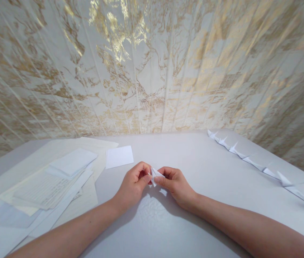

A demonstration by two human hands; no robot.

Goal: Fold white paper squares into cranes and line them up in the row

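Note:
Between my two hands is a small piece of folded white paper [156,174], held a little above the white table [152,229]. My left hand [137,179] pinches its left side between thumb and fingers. On the other side, my right hand [175,182] grips the paper with the thumb in front and the fingers behind. Pointed folds stick out between the fingertips; parts of the paper are hidden by them. Just beyond my left hand lies a flat white paper sheet [119,157].
On the left is a spread pile of papers [74,161], some with writing. Along the right edge stands a row of several folded white paper figures [232,148] with pointed tips. A gold-patterned curtain or wall covering [152,82] rises behind the table.

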